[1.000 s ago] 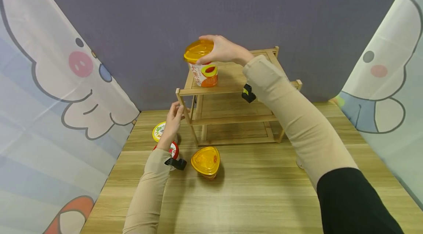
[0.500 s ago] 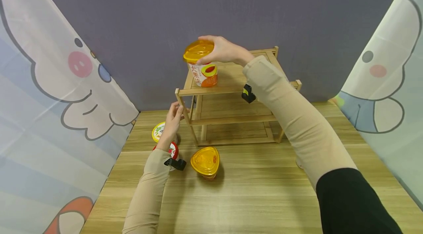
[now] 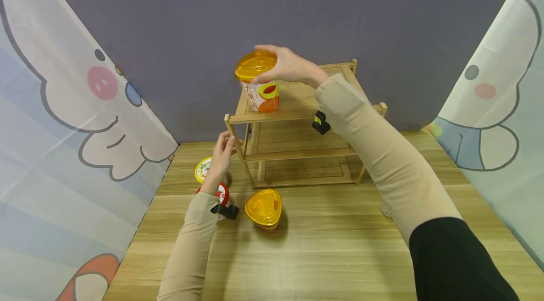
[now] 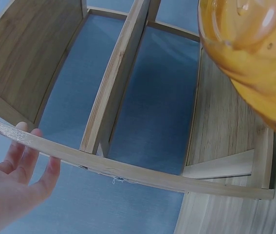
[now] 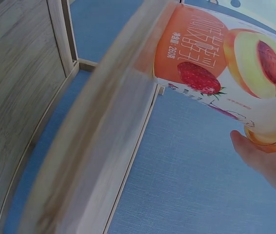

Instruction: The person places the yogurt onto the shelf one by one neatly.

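My right hand (image 3: 289,65) grips a yogurt cup (image 3: 257,95) by its domed amber lid, from above and the right. The cup stands upright at the left front corner of a wooden shelf rack's (image 3: 303,95) top tier. In the right wrist view, the cup's (image 5: 211,58) peach and strawberry print faces the camera, its base against the blurred front rail, with my thumb (image 5: 254,151) at the lid. My left hand (image 3: 220,157) holds the rack's front left leg. In the left wrist view, its fingers (image 4: 47,178) pass behind that wooden bar (image 4: 123,170).
Another yogurt cup with an amber lid (image 3: 264,207) stands before the rack. A yellow-lidded tub (image 3: 201,168) and a red-lidded tub (image 3: 223,193) sit under my left forearm, partly hidden. A small pale object (image 3: 385,209) lies beside my right sleeve. A grey wall (image 3: 212,17) rises behind.
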Demonstrator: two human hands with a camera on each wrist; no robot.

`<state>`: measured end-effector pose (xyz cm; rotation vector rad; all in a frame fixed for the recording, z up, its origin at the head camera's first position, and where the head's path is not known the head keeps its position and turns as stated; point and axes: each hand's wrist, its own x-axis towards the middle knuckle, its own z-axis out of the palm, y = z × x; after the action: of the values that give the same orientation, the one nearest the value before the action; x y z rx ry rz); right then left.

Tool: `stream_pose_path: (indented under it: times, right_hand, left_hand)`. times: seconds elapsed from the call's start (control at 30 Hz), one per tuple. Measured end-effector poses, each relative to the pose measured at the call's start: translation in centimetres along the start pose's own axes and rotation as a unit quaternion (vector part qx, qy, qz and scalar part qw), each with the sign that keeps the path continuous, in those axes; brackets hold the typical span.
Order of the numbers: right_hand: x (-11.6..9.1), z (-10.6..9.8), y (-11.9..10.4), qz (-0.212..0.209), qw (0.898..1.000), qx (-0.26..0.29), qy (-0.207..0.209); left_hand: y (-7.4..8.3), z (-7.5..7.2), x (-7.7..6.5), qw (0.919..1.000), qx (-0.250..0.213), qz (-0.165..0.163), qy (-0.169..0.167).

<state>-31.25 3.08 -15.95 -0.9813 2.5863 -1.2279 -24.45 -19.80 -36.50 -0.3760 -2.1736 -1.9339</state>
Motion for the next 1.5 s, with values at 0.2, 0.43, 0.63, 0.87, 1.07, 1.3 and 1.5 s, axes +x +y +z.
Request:
stream_pose_path:
  times: [0.2,0.43,0.63,0.87,1.07,1.3,1.5]
  right_hand:
    - [-0.6,0.0,0.1,-0.01,1.0,0.003,0.018]
    - [-1.8,0.1,-0.2,-0.012,0.999,-0.005,0.043]
    - [-2.8,0.2,-0.1,-0.014,0.997,-0.011,0.071]
    - [-4.3,0.5,0.6,-0.019,0.995,0.016,0.095]
    - [-5.7,0.4,1.4,-0.02,0.992,0.028,0.121]
    - [-7.6,-0.1,2.6,-0.025,0.988,0.049,0.147]
    - [-9.7,-0.2,3.8,-0.017,0.986,0.025,0.166]
  left_hand:
    - [0.6,0.1,-0.2,0.9998,-0.011,-0.018,-0.003]
    - [2.4,0.7,-0.8,0.9996,-0.012,-0.025,-0.007]
    - [2.7,0.7,-0.8,0.9996,-0.003,-0.027,-0.005]
    - [2.6,0.7,-0.9,0.9996,-0.009,-0.025,-0.001]
    - [2.7,0.5,-1.0,0.9996,-0.007,-0.029,0.002]
    - [2.7,0.5,-1.1,0.9997,-0.01,-0.024,0.003]
    - [2.9,0.5,-1.2,0.9996,-0.004,-0.028,0.001]
